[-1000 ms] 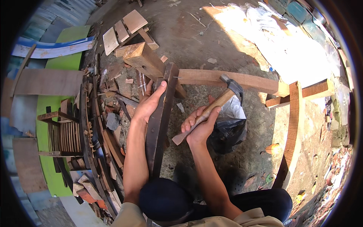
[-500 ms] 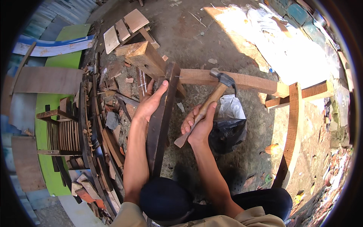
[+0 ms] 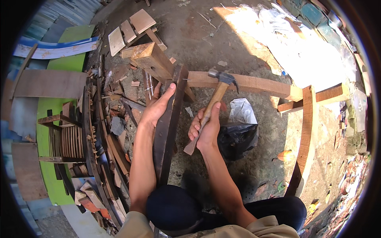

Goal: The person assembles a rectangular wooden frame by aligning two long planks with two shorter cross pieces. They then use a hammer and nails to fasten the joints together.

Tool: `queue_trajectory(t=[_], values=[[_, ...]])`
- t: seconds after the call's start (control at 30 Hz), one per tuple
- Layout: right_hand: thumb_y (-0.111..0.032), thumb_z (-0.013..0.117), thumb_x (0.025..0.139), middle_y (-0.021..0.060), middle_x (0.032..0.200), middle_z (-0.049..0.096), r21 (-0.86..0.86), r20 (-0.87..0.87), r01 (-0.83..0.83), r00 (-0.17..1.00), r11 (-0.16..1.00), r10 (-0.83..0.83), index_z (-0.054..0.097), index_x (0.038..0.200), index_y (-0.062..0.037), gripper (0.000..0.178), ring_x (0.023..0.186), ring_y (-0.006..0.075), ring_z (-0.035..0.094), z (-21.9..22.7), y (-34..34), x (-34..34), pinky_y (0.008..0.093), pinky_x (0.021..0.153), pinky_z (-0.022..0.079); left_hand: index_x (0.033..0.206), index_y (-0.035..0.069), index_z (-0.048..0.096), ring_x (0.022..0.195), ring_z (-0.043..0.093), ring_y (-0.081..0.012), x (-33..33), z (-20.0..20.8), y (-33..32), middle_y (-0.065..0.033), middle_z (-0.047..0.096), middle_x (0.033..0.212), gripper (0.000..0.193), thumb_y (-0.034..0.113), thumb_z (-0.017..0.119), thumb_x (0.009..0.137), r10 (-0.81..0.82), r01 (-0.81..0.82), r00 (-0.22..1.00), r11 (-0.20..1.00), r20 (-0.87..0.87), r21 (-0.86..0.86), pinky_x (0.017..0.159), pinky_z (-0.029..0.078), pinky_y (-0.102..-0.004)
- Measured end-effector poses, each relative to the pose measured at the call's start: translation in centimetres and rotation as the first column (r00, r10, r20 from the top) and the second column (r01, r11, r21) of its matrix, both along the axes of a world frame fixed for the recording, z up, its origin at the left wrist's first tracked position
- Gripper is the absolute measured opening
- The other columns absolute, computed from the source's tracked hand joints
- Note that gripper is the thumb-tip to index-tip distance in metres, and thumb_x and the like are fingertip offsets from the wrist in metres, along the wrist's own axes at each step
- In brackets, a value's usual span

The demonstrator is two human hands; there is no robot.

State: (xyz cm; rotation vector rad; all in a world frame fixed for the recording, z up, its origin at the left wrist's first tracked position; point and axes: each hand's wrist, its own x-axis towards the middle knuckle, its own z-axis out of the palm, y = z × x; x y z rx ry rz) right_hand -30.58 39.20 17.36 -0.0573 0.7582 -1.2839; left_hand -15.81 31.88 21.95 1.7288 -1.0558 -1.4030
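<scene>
My left hand (image 3: 158, 102) is wrapped round a dark wooden beam (image 3: 166, 137), its thumb along the top face and its fingers on the far side. The beam joins a lighter wooden post (image 3: 152, 59) and a long crossbar (image 3: 246, 82) that runs off to the right. What looks like a thin nail (image 3: 185, 79) sticks out of the beam's right side near the joint. My right hand (image 3: 208, 129) grips a claw hammer (image 3: 216, 97) by its wooden handle. The hammer's head is close to the crossbar and right of the nail, apart from it.
A second wooden upright (image 3: 305, 139) stands at the crossbar's right end. Below the crossbar lies a black plastic bag (image 3: 238, 141). Scrap timber (image 3: 113, 146) is heaped on the left beside a slatted wooden piece (image 3: 65, 139). Cut boards (image 3: 129, 31) lie at the far left.
The hammer's head has swung left, toward the nail and the beam, as my right wrist turned. My left hand keeps its place on the beam.
</scene>
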Motion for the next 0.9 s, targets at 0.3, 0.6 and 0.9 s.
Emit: queue_trajectory(t=[0.3, 0.6, 0.9], values=[[-0.08, 0.032, 0.093, -0.001, 0.051, 0.032, 0.095, 0.051, 0.008, 0.999, 0.995, -0.013, 0.041, 0.079, -0.0131, 0.069, 0.034, 0.0135, 0.032, -1.3, 1.0, 0.9, 0.032, 0.034, 0.03, 0.159, 0.004, 0.014, 0.132, 0.052, -0.0292, 0.9, -1.6, -0.4, -0.0266, 0.048, 0.145, 0.115, 0.063, 0.073, 0.081, -0.028, 0.038, 0.993, 0.995, 0.111, -0.088, 0.1, 0.048, -0.0361], [-0.079, 0.03, 0.094, 0.001, 0.052, 0.036, -0.124, 0.124, 0.417, 0.907, 0.9, -0.403, 0.043, 0.08, -0.0104, 0.071, 0.035, 0.0138, 0.035, 1.3, 0.6, -0.2, 0.031, 0.035, 0.036, 0.159, 0.002, 0.014, 0.119, 0.06, -0.028, 0.7, -1.3, -0.7, -0.0277, 0.05, 0.142, 0.117, 0.065, 0.073, 0.081, -0.022, 0.022, 1.0, 0.999, -0.007, 0.028, 0.09, 0.054, -0.0342], [-0.08, 0.03, 0.093, -0.0007, 0.052, 0.034, -0.018, -0.042, 0.25, 0.967, 0.968, -0.25, 0.04, 0.076, -0.0118, 0.071, 0.035, 0.0128, 0.033, 0.5, 0.1, -0.2, 0.0313, 0.034, 0.032, 0.159, 0.004, 0.014, 0.083, 0.069, -0.0212, -0.3, 0.3, 0.0, -0.0245, 0.06, 0.129, 0.117, 0.066, 0.073, 0.08, -0.005, 0.006, 0.999, 0.999, -0.039, 0.043, 0.068, 0.057, -0.0322]])
